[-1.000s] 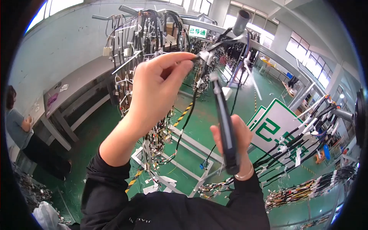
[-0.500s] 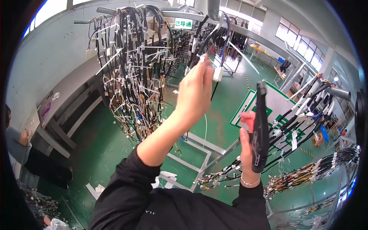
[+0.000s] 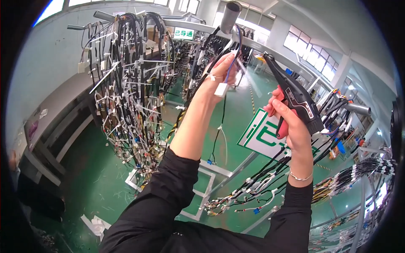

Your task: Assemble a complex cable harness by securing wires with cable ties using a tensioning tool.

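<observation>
High in the middle, my left hand (image 3: 219, 71) is closed around the upper part of a wire harness (image 3: 233, 44) that hangs from a metal pipe (image 3: 230, 17). A white connector (image 3: 221, 89) on blue and dark wires dangles beside my wrist. The pale tail of a cable tie (image 3: 249, 76) sticks out to the right of my fingers, blurred. My right hand (image 3: 293, 124) grips a black cable tie gun (image 3: 300, 100) with red handle parts. Its nose tilts up and left, apart from the harness.
A dense bunch of harnesses (image 3: 135, 84) hangs at left from the rack. More harnesses (image 3: 261, 181) hang at right, partly behind a green-and-white sign (image 3: 263, 135). Metal frame bars (image 3: 213, 166) stand low on the green floor. Another person's dark figure (image 3: 40, 198) is at far left.
My left hand has closed on the harness from a flatter pose. My right hand has risen with the cable tie gun, whose nose now leans left toward the harness. The view has shifted.
</observation>
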Tool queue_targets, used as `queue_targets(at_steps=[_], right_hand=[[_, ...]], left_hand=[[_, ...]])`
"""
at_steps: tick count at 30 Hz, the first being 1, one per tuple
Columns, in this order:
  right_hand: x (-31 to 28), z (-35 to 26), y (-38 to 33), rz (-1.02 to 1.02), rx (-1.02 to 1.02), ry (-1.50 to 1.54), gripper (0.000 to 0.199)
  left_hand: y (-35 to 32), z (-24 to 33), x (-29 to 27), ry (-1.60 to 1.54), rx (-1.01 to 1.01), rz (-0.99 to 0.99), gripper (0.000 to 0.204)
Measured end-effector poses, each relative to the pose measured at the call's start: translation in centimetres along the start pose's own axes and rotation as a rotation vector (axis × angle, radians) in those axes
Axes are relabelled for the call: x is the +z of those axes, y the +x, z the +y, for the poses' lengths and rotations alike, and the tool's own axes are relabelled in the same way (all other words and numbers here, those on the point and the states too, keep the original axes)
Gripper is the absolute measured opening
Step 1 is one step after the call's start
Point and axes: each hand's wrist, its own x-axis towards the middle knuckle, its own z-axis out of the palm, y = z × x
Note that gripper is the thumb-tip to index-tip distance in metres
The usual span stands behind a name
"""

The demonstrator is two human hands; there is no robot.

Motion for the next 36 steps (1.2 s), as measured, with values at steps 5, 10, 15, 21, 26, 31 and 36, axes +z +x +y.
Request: queue_targets(at_steps=[5, 10, 15, 21, 26, 31, 36], right_hand=[[1.7, -2.1, -0.3, -0.113, -0.092, -0.141, 0.031], [5.4, -3.3, 1.0, -0.116, 0.053, -0.347, 0.032], [2.5, 0.7, 2.0, -0.063, -0.022, -0.388, 0.027], [3.9, 2.7, 2.1, -0.044, -0.081, -0.266, 0.028], [5.2, 3.1, 1.5, -0.067, -0.134, -0.219, 0.031], [5.3, 2.7, 1.0, -0.086, -0.035, -0.187, 0.032], [5.5, 2.7, 0.4, -0.115, -0.041, -0.194, 0.034]], left_hand=[[-1.1, 1.5, 1.0, 0.654, 0.493, 0.401, 0.023], [-1.8, 4.0, -1.0, 1.038, 0.669, 0.334, 0.019], [-2.3, 5.2, 1.4, 0.914, 0.379, 0.329, 0.024], [-2.7, 5.7, 1.7, 0.905, 0.363, 0.31, 0.022], [-3.1, 5.9, 2.3, 0.915, 0.353, 0.323, 0.019], [-3.1, 6.1, 2.3, 0.931, 0.335, 0.334, 0.021], [-3.2, 5.7, 2.5, 0.99, 0.406, 0.328, 0.019]])
